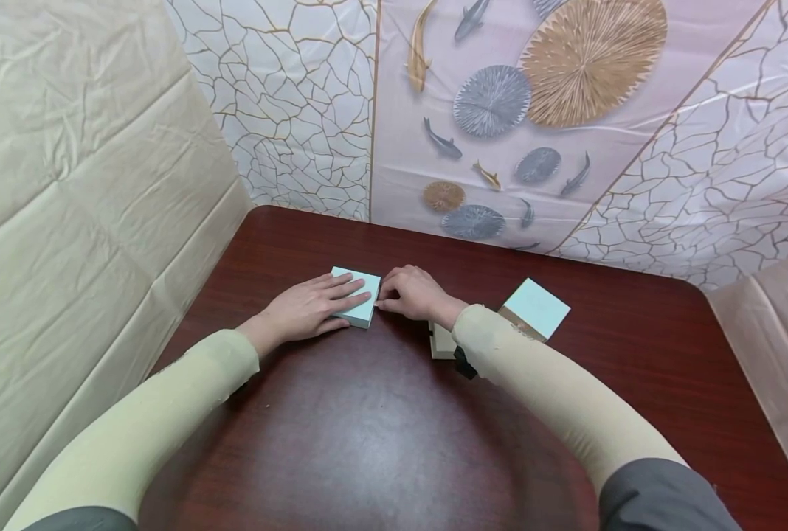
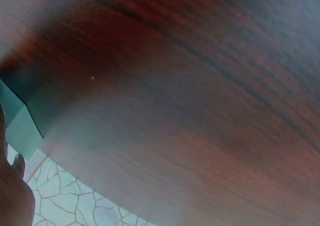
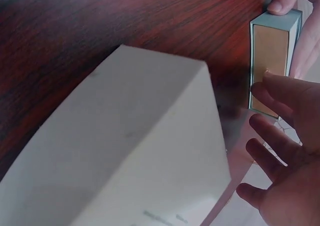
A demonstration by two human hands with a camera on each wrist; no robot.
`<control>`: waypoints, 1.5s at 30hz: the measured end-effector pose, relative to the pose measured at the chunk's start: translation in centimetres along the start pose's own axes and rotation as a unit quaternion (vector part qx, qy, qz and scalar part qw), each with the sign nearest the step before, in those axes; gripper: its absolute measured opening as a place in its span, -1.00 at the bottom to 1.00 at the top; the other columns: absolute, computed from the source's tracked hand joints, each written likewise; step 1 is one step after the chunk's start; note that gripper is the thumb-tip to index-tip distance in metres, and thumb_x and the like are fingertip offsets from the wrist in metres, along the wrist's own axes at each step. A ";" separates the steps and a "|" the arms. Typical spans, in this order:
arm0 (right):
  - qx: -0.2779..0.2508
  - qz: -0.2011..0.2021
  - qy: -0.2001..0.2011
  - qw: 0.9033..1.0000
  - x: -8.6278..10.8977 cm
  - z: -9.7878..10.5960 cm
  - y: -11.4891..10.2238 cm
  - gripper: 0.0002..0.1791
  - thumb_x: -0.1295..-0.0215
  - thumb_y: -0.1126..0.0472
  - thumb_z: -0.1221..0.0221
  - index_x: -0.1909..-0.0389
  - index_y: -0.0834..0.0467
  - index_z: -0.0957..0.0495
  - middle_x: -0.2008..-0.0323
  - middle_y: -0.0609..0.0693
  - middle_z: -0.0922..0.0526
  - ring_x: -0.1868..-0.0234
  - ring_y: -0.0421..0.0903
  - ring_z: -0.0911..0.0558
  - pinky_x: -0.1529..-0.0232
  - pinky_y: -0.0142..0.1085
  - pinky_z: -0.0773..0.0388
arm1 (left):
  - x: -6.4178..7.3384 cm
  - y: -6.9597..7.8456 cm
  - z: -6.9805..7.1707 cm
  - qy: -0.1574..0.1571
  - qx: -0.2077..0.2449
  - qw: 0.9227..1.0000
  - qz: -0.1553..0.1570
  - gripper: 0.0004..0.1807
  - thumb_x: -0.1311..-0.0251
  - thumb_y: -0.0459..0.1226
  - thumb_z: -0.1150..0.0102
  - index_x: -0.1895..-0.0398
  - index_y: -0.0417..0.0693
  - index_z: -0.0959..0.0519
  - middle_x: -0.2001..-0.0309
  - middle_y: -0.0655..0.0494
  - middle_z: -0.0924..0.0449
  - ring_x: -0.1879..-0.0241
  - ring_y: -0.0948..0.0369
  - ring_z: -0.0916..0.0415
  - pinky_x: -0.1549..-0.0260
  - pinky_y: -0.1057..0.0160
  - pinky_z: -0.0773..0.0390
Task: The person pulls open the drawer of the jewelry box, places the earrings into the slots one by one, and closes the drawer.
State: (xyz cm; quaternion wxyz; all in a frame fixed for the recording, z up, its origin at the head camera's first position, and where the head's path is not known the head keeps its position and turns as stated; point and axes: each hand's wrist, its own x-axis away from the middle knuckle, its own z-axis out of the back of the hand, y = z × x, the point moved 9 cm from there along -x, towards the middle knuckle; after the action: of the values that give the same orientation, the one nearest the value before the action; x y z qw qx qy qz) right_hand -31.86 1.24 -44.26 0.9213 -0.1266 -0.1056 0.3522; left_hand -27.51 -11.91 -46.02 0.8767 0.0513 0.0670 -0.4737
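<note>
A flat, light blue drawer box (image 1: 366, 316) lies on the dark red table. My left hand (image 1: 309, 306) rests on its top with the fingers spread straight across it. At the box's right end is my right hand (image 1: 412, 291), fingers curved. In the right wrist view, the box (image 3: 276, 20) turns its brown end (image 3: 270, 50) towards me, and the right thumb and index finger (image 3: 290, 88) meet in a pinch against that end. Whatever is between those fingertips is too small to see. The left wrist view catches only a corner of the box (image 2: 24, 131) and part of the left hand (image 2: 15, 191).
A second box with a light blue top (image 1: 536, 306) and brown side stands right of my right forearm. A white box (image 1: 442, 345) is partly hidden under that forearm, and a black object (image 1: 464, 364) is beside it. Patterned cloth walls (image 1: 301, 110) rise behind the table.
</note>
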 end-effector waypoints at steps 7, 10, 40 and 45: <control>-0.003 -0.010 0.012 1.000 0.0 -0.1 0.1 -0.85 -0.52 0.17 -0.32 0.25 0.10 -0.81 -0.14 0.10 -0.73 -0.25 0.06 -0.61 -0.37 0.00 -0.47 | 0.0 0.0 0.1 0.004 -0.001 1.000 -0.002 -0.35 -0.56 -0.04 -0.22 -0.62 0.05 -0.39 -0.60 -0.06 -0.33 -0.59 -0.06 -0.26 -0.54 -0.15 -0.29; -0.001 -0.010 0.013 1.000 0.2 -0.2 0.2 -0.85 -0.51 0.19 -0.32 0.30 0.09 -0.79 -0.17 0.12 -0.70 -0.26 0.08 -0.59 -0.38 0.02 -0.46 | 0.1 -0.1 0.1 0.007 -0.003 1.000 -0.002 -0.35 -0.55 -0.04 -0.23 -0.62 0.05 -0.39 -0.59 -0.07 -0.34 -0.59 -0.07 -0.28 -0.53 -0.15 -0.30; 0.050 -0.025 -0.001 0.998 1.6 0.4 0.8 -0.86 -0.47 0.19 -0.32 0.32 -0.01 -0.79 -0.26 0.07 -0.65 -0.35 0.16 -0.51 -0.60 0.31 -0.08 | 0.8 -0.7 0.7 0.011 0.001 1.000 0.000 -0.35 -0.52 -0.07 -0.28 -0.60 0.03 -0.42 -0.56 -0.09 -0.39 -0.57 -0.10 -0.31 -0.52 -0.14 -0.33; 0.053 -0.028 -0.004 0.998 1.9 0.5 1.2 -0.87 -0.45 0.20 -0.32 0.30 0.01 -0.81 -0.26 0.07 -0.64 -0.35 0.15 -0.51 -0.60 0.31 -0.08 | 0.7 -0.7 0.7 0.008 0.004 1.000 0.002 -0.35 -0.52 -0.07 -0.27 -0.61 0.03 -0.41 -0.57 -0.09 -0.38 -0.57 -0.10 -0.30 -0.52 -0.14 -0.32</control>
State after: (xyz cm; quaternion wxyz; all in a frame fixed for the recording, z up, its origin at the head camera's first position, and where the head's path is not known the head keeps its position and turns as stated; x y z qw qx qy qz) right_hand -31.35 3.43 -43.95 0.9356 -0.0734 -0.0942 0.3321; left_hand -27.64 -13.01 -45.49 0.8767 0.0593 0.0722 -0.4719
